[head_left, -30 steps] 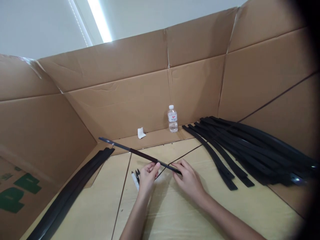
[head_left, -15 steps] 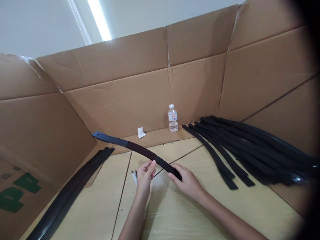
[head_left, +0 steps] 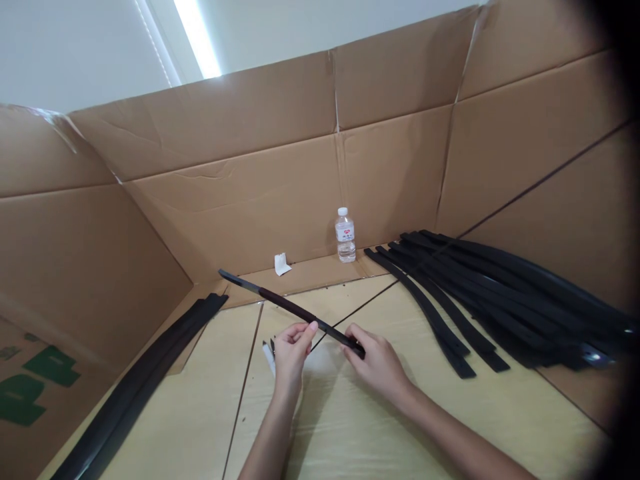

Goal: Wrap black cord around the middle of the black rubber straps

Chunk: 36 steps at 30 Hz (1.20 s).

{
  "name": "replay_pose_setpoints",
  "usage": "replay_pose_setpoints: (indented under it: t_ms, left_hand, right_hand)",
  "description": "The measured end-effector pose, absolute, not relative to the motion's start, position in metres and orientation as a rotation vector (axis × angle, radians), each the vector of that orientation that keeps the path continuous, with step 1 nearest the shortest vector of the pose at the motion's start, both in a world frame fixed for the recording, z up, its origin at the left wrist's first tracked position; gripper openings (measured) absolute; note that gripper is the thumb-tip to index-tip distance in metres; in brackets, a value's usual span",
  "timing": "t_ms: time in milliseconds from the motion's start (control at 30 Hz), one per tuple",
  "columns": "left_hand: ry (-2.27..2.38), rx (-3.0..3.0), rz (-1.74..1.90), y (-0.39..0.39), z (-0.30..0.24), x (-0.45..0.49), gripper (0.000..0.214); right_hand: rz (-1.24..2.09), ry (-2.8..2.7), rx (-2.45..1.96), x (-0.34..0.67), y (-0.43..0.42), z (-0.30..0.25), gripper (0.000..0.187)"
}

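Observation:
A long, thin black strip (head_left: 287, 305) slants across the middle in front of me, seen nearly edge-on, with a dark brown band along its central part. Its far end points up and to the left. My left hand (head_left: 295, 347) pinches the strip between thumb and fingers, just below the brown band. Around the near end, at the right, my right hand (head_left: 373, 357) is closed. Beside my left wrist a white pen-like stick (head_left: 269, 358) with a dark tip lies on the table, partly hidden.
Several black curved strips (head_left: 480, 300) lie piled on the right. More black strips (head_left: 145, 380) rest at the left. A water bottle (head_left: 345, 237) and a crumpled white paper (head_left: 282, 264) stand at the back by the cardboard wall (head_left: 240, 207). A thin dark line crosses the yellowish tabletop (head_left: 200, 400).
The held strip has turned about its length from its broad face to nearly edge-on, and its far end has swung to the right. Both hands keep hold of it.

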<state>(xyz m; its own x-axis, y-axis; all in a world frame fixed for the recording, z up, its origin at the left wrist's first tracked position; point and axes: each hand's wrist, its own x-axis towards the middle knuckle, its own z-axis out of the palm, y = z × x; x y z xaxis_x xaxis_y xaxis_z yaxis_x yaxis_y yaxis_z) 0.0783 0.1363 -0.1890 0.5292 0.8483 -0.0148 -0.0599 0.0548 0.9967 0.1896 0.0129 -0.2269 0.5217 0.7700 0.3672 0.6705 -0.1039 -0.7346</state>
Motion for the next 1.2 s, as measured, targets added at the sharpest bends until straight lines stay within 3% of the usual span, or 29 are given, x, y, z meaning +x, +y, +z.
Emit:
replay_pose_setpoints:
  t_ms: [33, 133, 533, 933, 1200]
  left_hand:
    - [0.760, 1.350, 0.786, 0.136, -0.189, 0.079, 0.055]
    - [0.724, 1.369, 0.751, 0.135, -0.188, 0.079, 0.056]
    - [0.598, 1.502, 0.835, 0.138, -0.196, 0.079, 0.056]
    - [0.744, 1.404, 0.875, 0.139, -0.191, 0.076, 0.051]
    - [0.799, 1.287, 0.781, 0.136, -0.189, 0.077, 0.036]
  right_hand:
    - [0.120, -1.213, -1.816, 0.190, 0.013, -0.227, 0.006]
    - [0.070, -1.214, -1.818, 0.191, 0.013, -0.227, 0.030]
    - [0.070, -1.228, -1.716, 0.190, 0.013, -0.220, 0.023]
    - [0.323, -1.133, -1.617, 0.189, 0.011, -0.218, 0.018]
    - [0.292, -1.082, -1.689, 0.194, 0.014, -0.221, 0.020]
